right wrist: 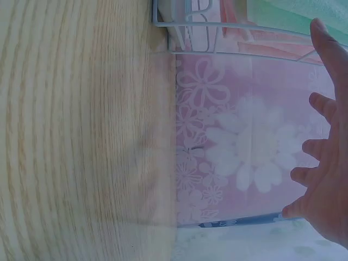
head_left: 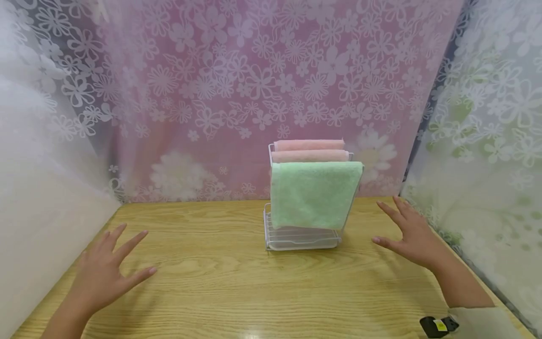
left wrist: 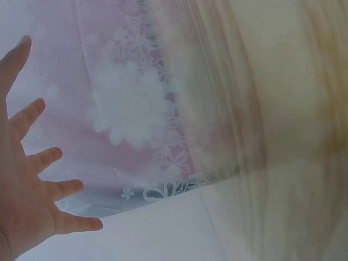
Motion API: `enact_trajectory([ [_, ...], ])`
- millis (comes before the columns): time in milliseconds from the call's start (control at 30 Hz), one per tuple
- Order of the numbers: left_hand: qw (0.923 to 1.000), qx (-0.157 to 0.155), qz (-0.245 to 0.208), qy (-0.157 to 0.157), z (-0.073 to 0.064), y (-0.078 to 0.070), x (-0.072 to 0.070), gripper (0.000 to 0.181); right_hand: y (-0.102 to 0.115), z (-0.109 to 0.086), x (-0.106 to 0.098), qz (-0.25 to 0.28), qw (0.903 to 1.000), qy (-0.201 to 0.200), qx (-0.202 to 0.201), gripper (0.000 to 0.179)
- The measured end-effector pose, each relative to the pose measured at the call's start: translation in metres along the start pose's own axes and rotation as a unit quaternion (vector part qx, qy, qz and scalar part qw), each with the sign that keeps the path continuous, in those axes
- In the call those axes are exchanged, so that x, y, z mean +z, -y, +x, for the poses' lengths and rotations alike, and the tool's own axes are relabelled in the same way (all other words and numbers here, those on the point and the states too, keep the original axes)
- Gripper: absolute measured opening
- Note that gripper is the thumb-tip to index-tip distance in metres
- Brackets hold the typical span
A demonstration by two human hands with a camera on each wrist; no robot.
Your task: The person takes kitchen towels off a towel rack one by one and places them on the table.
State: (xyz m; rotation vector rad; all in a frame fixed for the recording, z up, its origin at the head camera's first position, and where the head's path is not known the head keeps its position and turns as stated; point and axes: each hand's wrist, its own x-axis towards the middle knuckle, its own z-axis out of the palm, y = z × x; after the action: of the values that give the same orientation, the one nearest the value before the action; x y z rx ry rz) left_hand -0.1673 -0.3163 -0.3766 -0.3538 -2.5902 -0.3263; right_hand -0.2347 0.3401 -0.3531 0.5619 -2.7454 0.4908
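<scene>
A white wire rack [head_left: 302, 239] stands on the wooden table, right of the middle. Over its front bar hangs a green towel [head_left: 315, 195], and two pink towels [head_left: 309, 145] hang on the bars behind. My left hand [head_left: 99, 273] hovers over the table at the left with its fingers spread, well apart from the rack. To the right of the rack, my right hand [head_left: 415, 235] is held with spread fingers and holds nothing. In the right wrist view, the rack's wire side [right wrist: 239, 26] and the green towel [right wrist: 299, 16] show near the thumb.
Behind the table [head_left: 203, 282] hangs a pink curtain [head_left: 237, 94] with white flowers. Pale sheeting [head_left: 46, 179] closes off the left side, and a flowered sheet [head_left: 487, 188] the right. A black device [head_left: 439, 326] sits at the right wrist.
</scene>
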Motion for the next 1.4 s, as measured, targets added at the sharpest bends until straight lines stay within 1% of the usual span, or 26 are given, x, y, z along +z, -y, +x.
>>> enact_trajectory([
  [67, 0.9999, 0.006, -0.012, -0.009, 0.002, -0.002, 0.001, 0.088, 0.001, 0.000, 0.000, 0.014, 0.9999, -0.004, -0.005, 0.092],
  [167, 0.9993, 0.019, -0.015, -0.027, 0.004, -0.004, 0.003, 0.089, 0.002, 0.000, 0.001, 0.032, 0.9994, -0.009, -0.009, 0.093],
  [300, 0.9973, 0.044, -0.018, -0.057, 0.008, -0.006, 0.007, 0.090, 0.004, 0.000, 0.002, 0.073, 0.9973, 0.003, 0.002, 0.098],
  [400, 0.9958, 0.053, -0.031, -0.068, 0.010, -0.009, 0.008, 0.089, 0.005, 0.000, 0.002, 0.107, 0.9942, 0.011, 0.009, 0.101],
  [633, 0.9935, 0.046, -0.081, -0.066, 0.013, -0.018, 0.010, 0.086, 0.010, 0.001, 0.003, 0.144, 0.9896, -0.001, -0.001, 0.102],
  [867, 0.9881, 0.054, -0.118, -0.082, 0.019, -0.025, 0.014, 0.085, 0.013, 0.003, 0.003, 0.178, 0.9840, -0.003, -0.001, 0.102],
  [933, 0.9861, 0.052, -0.136, -0.080, 0.020, -0.027, 0.015, 0.085, 0.015, 0.004, 0.003, 0.194, 0.9810, -0.003, -0.003, 0.101],
  [1067, 0.9825, 0.041, -0.169, -0.066, 0.022, -0.032, 0.017, 0.086, 0.018, 0.006, 0.002, 0.226, 0.9741, -0.007, -0.003, 0.100],
  [1200, 0.9800, 0.031, -0.189, -0.053, 0.025, -0.039, 0.016, 0.085, 0.020, 0.008, 0.002, 0.234, 0.9720, -0.011, 0.006, 0.099],
  [1400, 0.9740, 0.034, -0.218, -0.052, 0.030, -0.051, 0.016, 0.084, 0.023, 0.011, 0.001, 0.252, 0.9674, -0.018, 0.006, 0.098],
])
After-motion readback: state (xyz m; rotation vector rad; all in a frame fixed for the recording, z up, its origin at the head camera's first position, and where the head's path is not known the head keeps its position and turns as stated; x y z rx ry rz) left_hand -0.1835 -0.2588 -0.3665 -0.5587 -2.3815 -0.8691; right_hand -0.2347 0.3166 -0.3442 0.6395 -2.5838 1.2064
